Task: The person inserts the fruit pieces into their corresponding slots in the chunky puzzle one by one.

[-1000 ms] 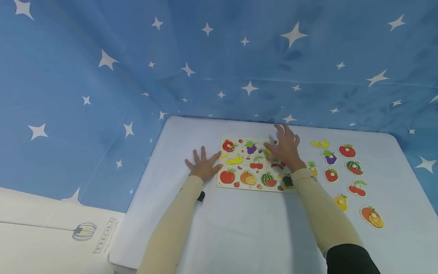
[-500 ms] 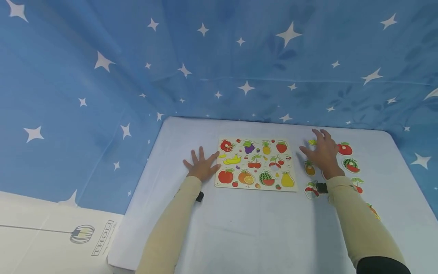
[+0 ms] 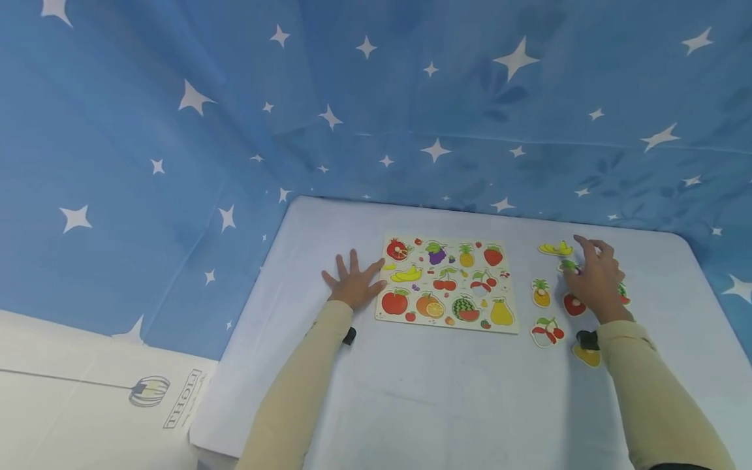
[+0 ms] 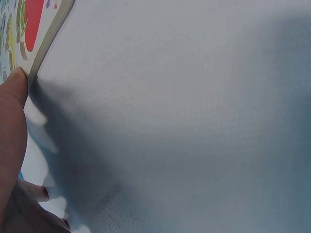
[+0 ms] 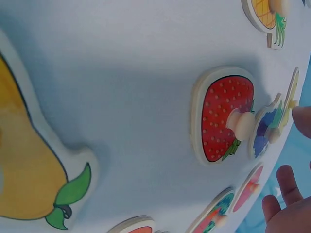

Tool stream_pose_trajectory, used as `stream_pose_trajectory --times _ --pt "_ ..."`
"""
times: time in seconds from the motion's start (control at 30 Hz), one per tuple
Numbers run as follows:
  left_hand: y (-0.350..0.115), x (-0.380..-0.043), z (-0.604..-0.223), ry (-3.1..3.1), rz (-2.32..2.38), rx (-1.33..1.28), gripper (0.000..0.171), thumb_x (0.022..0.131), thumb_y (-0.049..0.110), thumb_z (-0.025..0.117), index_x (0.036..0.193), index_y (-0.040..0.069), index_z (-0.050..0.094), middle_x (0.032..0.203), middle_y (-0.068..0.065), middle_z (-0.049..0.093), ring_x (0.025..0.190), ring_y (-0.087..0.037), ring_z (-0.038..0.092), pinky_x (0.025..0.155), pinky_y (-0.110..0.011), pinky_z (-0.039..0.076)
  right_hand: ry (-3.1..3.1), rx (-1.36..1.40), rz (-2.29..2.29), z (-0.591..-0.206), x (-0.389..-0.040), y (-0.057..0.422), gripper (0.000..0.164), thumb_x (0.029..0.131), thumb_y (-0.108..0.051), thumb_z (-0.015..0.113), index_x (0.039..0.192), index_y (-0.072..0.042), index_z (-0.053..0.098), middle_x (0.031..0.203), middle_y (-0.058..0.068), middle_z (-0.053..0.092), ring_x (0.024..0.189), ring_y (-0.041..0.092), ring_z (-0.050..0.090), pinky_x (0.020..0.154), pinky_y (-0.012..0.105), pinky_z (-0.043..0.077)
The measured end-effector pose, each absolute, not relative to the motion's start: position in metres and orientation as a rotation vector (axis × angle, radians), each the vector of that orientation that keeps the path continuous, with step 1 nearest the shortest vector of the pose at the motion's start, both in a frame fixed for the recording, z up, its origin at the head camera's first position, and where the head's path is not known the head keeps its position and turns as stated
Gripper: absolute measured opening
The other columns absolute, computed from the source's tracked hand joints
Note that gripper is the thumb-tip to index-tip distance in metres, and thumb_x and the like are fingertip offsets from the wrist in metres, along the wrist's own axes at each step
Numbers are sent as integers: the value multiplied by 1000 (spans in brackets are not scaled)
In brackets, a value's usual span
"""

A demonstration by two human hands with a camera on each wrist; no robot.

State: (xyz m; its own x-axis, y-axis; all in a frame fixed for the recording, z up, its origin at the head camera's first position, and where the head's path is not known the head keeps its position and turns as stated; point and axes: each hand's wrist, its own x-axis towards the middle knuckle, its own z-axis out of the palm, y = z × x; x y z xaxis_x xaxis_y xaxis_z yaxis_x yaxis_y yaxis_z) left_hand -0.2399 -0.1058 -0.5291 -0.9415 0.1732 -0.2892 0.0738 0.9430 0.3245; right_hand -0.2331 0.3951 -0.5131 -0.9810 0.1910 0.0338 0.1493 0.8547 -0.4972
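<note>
Right of the left hand [image 3: 354, 287], a cream rectangular fruit-printed board [image 3: 463, 286] blocks sliding. Left of the right hand [image 3: 598, 279], a red knobbed strawberry piece [image 5: 217, 119] and yellow knobbed pineapple piece [image 3: 541, 299] obstruct. On the hands' near side, flat white tabletop [image 3: 458, 398] gives passage.

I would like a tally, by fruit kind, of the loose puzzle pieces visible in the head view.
Yellow wooden banana: 1
Yellow-and-green wooden pineapple: 1
Red wooden strawberry: 1
Yellow wooden pear: 1
Green-and-red wooden watermelon, partly hidden: 1
Purple wooden grapes, mostly hidden: 1
Red-and-white wooden fruit with green leaves, kind unclear: 1
Total: 7
The right hand may hide more.
</note>
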Motion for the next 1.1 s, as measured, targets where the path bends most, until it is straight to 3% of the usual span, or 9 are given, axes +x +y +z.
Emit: stream_pose_trajectory --times 0.17,0.3,0.43,0.57,1.1 --pt "-106 -241 -530 2779 436 170 68 108 57 54 170 43 28 178 -21 -6 158 -55 -11 114 -85 1 -2969 -258 778 -517 -233 397 80 97 2 61 168 -2 24 157 44 25 142 66 25 109 83 18" --pt "-106 -242 -531 2774 443 162 69 108 57 55 170 43 29 178 -21 -7 158 -55 -12 114 -85 0 -2979 -256 799 -522 -233 400 76 97 5 61 165 4 26 145 43 39 130 62 38 109 83 21" --pt "-104 -242 -528 2769 437 156 69 108 57 55 170 43 28 178 -20 -6 159 -55 -11 115 -84 0 -2995 -302 848 -523 -235 404 72 99 5 60 162 10 26 137 42 44 117 58 48 104 78 36" --pt "-105 -244 -532 2761 432 151 70 108 59 54 170 44 27 178 -20 -7 159 -54 -12 115 -85 0 -2984 -402 926 -527 -238 406 66 101 3 57 159 15 28 133 42 48 116 58 52 96 72 49" --pt "-104 -241 -528 2758 447 146 69 108 58 55 170 43 28 178 -20 -8 159 -54 -14 115 -84 -1 -2858 -592 983 -530 -235 405 69 104 1 54 164 10 22 132 39 54 113 52 56 95 65 51"
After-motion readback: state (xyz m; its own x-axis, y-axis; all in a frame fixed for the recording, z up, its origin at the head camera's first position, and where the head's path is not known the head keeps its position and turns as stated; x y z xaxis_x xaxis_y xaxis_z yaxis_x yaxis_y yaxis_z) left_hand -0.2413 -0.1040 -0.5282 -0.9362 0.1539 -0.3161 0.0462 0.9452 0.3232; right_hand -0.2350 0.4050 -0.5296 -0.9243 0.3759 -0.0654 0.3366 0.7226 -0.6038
